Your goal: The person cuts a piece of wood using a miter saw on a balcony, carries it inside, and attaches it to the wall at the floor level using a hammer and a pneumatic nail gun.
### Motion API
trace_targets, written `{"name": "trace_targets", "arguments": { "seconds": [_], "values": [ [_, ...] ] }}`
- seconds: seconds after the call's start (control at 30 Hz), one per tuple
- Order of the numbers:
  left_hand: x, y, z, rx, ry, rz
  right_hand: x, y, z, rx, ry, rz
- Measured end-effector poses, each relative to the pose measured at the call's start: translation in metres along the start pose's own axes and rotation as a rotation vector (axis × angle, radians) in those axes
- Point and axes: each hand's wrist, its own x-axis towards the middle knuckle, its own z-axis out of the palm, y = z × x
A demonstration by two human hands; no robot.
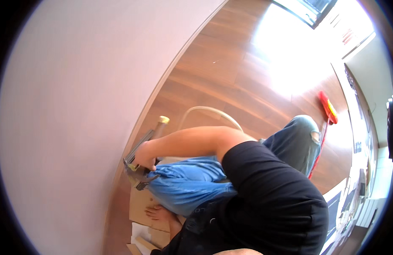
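Note:
My right hand (146, 154) is closed around the grip of a dark nail gun (142, 183), with my forearm reaching across from the right. The tool lies close against the foot of the pale wall (73, 106). At its upper end is a brass-coloured cap or fitting (163, 119). The right fingers are partly hidden behind the hand. Lower down, my left hand (160, 213) rests flat with its fingers apart on brown cardboard (139, 208), beside my blue-jeaned knee (179, 187).
A beige hose (211, 109) arcs over the brown wood floor (230, 80) beyond my right arm. A thin strip (169, 70) runs along the wall's base. A red broom (328, 108) lies at the right. Papers and flat panels (340, 208) line the far right.

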Motion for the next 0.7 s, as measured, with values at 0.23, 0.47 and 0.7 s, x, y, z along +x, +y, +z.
{"name": "trace_targets", "arguments": {
  "seconds": [0.23, 0.47, 0.7],
  "values": [
    [0.047, -0.008, -0.039, -0.211, -0.138, -0.040, -0.179, 0.099, -0.001, 0.589, -0.037, 0.332],
    [0.063, -0.024, -0.032, -0.188, -0.356, -0.145, -0.331, 0.121, -0.027, 1.617, 0.496, 0.320],
    [0.105, 0.085, -0.044, 0.536, -1.378, 0.188, -0.468, 0.201, -0.044, 1.900, 0.910, 0.342]
  ]
}}
